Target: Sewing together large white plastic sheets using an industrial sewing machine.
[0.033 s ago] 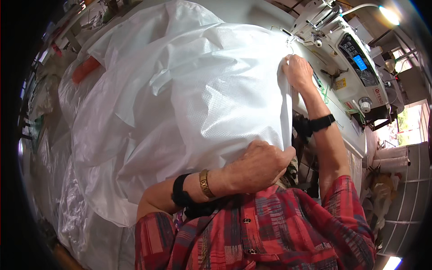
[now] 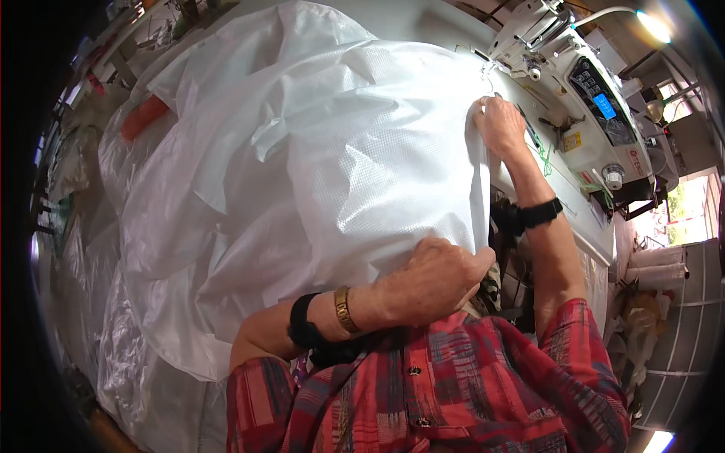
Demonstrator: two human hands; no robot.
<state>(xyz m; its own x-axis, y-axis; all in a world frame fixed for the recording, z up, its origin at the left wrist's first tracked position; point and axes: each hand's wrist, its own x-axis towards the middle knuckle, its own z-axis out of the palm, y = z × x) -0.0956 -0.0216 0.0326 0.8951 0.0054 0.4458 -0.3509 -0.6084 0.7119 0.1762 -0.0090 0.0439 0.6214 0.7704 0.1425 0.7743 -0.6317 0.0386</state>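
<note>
A large white woven plastic sheet [image 2: 377,158] spreads in loose folds over the work table. Its right edge is folded into a straight strip running between my two hands. At the near end of that edge, my left hand [image 2: 434,279] is closed on the sheet, thumb pointing right. My right hand [image 2: 500,127] pinches the far end of the same edge, just short of the sewing machine's head. The sewing machine [image 2: 604,113], white with a lit blue display, stands at the far right. Its needle area is partly lost in glare.
Green thread [image 2: 545,160] and a small dark tool lie on the table [image 2: 589,223] beside my right forearm. A bright lamp [image 2: 654,26] shines above the machine. An orange-red object [image 2: 145,118] lies at the far left, partly covered by the sheet. White rolls [image 2: 655,264] are at the right.
My right hand has shifted very slightly toward me along the sheet's edge. My left hand and the sheet look nearly the same.
</note>
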